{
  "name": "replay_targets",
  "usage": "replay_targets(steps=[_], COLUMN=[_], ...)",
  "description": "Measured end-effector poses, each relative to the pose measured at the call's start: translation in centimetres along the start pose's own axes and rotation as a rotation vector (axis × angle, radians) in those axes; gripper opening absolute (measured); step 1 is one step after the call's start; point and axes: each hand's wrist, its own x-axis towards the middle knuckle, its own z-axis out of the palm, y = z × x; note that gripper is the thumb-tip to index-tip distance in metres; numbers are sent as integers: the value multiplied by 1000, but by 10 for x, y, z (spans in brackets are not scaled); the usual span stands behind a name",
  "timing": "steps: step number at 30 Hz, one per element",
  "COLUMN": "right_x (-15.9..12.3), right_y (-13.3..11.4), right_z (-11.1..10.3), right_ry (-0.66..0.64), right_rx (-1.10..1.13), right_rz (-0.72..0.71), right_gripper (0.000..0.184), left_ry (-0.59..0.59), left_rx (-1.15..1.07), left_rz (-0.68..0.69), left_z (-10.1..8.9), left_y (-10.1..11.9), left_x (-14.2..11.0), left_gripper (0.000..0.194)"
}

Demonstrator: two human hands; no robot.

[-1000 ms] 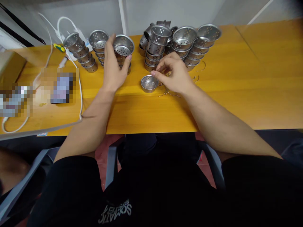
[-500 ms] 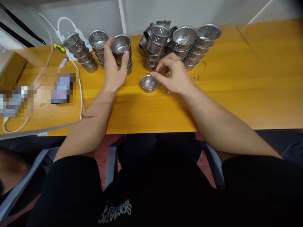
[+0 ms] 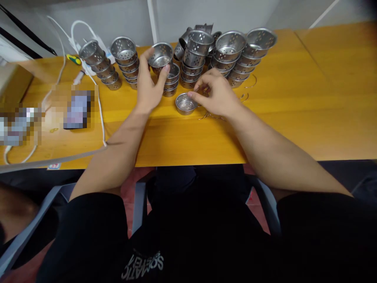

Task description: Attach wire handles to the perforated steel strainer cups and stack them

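My left hand is closed round a small perforated metal cup, held a little above a short stack of the same cups. My right hand rests on the orange table, its fingers pinched on something thin I cannot make out, right beside a single metal cup that sits alone on the tabletop. Thin wire hooks lie by that hand.
More stacks of perforated cups stand along the back: two at the left, several at the centre right. White cables and a power strip lie at the left with blurred items. A chair frame is below.
My left hand has carried the top cup and the short stack to the right, closer to the single cup. My right hand has hardly moved.
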Motion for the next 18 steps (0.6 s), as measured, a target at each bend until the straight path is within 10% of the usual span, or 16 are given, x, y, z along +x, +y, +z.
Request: replay_targets(steps=[4,10,18], right_x=[-1,-3,-2], right_y=[5,3,2], right_z=[0,-4,-6], right_ry=[35,14,-56], right_rx=[-36,-143,-205], right_rz=[12,84,187], right_gripper=[14,11,12], left_ry=[65,504,489], left_rx=[21,38,33], left_rz=[-54,-216,-256], left_z=[0,24,23], left_y=[2,-63,-95], left_x=[1,3,-2], left_gripper=[107,72,90])
